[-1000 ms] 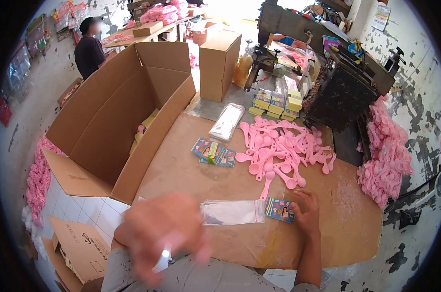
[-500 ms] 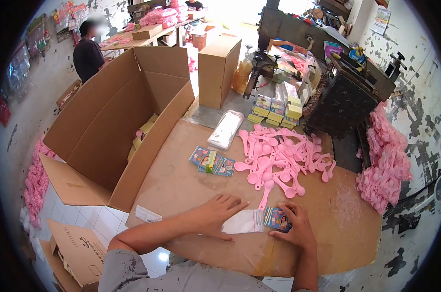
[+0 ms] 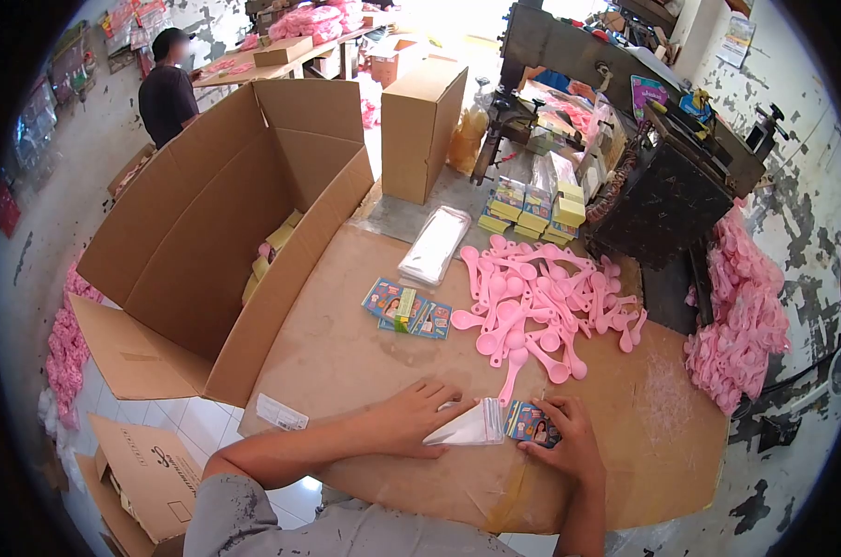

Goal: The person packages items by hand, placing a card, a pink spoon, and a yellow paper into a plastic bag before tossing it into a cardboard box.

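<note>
My left hand point(image 3: 414, 414) rests on a clear plastic bag point(image 3: 471, 425) at the near edge of the cardboard-covered table point(image 3: 365, 353), fingers lifting its side. My right hand point(image 3: 566, 441) grips a printed colourful card point(image 3: 532, 422) at the bag's mouth. Just beyond lies a pile of several pink plastic spoons point(image 3: 541, 297); one spoon's handle point(image 3: 511, 367) points toward the bag. A small stack of printed cards point(image 3: 406, 311) lies left of the pile.
A big open carton point(image 3: 225, 232) stands at the table's left. A stack of clear bags point(image 3: 436, 243) and small yellow-green boxes point(image 3: 536, 209) lie farther back, with a closed carton point(image 3: 420, 121). Dark machinery point(image 3: 662, 176) and pink heaps point(image 3: 741, 306) are right. A person point(image 3: 165, 88) stands far left.
My left hand came down from near the camera onto the clear bag and has lifted its side. My right hand closed on the printed card at the bag's mouth.
</note>
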